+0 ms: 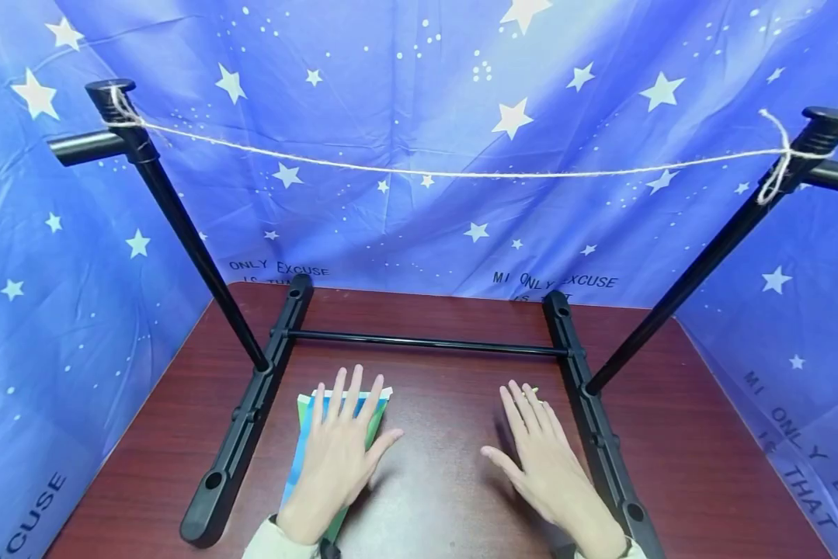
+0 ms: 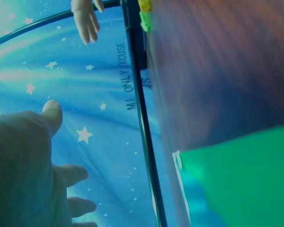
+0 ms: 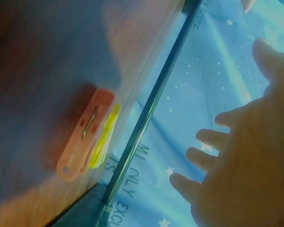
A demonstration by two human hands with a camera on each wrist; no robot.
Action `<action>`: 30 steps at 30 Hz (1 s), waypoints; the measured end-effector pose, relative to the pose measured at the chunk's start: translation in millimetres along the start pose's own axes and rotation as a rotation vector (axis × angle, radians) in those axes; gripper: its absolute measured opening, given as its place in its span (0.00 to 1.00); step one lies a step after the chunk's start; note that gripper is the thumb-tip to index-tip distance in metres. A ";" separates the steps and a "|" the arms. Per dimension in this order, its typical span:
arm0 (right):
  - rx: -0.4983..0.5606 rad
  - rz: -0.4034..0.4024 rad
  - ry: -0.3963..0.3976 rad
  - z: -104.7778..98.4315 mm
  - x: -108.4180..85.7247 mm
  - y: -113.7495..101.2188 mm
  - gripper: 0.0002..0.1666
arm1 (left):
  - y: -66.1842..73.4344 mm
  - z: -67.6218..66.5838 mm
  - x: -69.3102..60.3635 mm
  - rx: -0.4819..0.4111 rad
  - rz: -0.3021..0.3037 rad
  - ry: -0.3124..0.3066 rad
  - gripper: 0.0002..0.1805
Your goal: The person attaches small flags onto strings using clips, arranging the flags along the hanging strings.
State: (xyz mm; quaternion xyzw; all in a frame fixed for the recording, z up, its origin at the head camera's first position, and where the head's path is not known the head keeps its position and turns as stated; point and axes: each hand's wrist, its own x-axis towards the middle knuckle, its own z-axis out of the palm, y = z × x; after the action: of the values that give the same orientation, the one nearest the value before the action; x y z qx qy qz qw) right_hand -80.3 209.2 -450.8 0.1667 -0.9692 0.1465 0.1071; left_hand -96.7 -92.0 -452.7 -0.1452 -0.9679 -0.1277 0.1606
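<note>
My left hand [image 1: 342, 450] is held with fingers spread over flat blue and green sheets [image 1: 296, 466] with white edges; whether they are paper or cloth I cannot tell. In the left wrist view the green sheet [image 2: 246, 175] lies on the table, apart from the hand [image 2: 23, 170]. On the right, my other hand [image 1: 547, 462] hovers with straight fingers, holding nothing. It mostly hides some clothespins in the head view. The right wrist view shows an orange-pink clothespin [image 3: 87, 135] beside a yellow one [image 3: 104, 139], away from the fingers.
A black frame stands on the reddish-brown table [image 1: 432, 481], with a left post [image 1: 195, 241], a right post [image 1: 698, 287] and a low crossbar [image 1: 425, 342]. White string [image 1: 419, 172] is tied between the post tops, sagging slightly. Behind hangs a blue star-patterned curtain [image 1: 391, 78].
</note>
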 end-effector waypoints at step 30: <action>0.098 0.019 0.001 -25.4 5.5 38.0 0.36 | -54.4 -15.0 26.4 -0.144 -0.054 0.078 0.28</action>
State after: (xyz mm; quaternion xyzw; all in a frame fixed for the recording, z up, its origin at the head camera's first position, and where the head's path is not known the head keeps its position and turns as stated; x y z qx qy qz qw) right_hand -94.8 250.0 -435.1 0.1626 -0.9623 0.1950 0.0980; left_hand -134.1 -140.4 -440.6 -0.1251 -0.9528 -0.2067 0.1840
